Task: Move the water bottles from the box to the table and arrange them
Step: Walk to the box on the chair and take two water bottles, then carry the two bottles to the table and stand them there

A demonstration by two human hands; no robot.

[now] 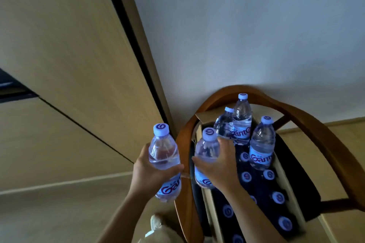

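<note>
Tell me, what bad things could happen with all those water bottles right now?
1. Three bottles stand raised above the others in the box; a bump from the right hand might topple them.
2. The left hand grips its bottle one-handed and tilted; it could slip.
3. The box sits on a chair, so it might shift.

The box (206, 197) hides its bottles (278, 197) below their caps.

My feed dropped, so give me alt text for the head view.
Each hand holds a water bottle: left hand, right hand, above an open cardboard box of bottles on a wooden chair. Three more bottles stand raised behind.
</note>
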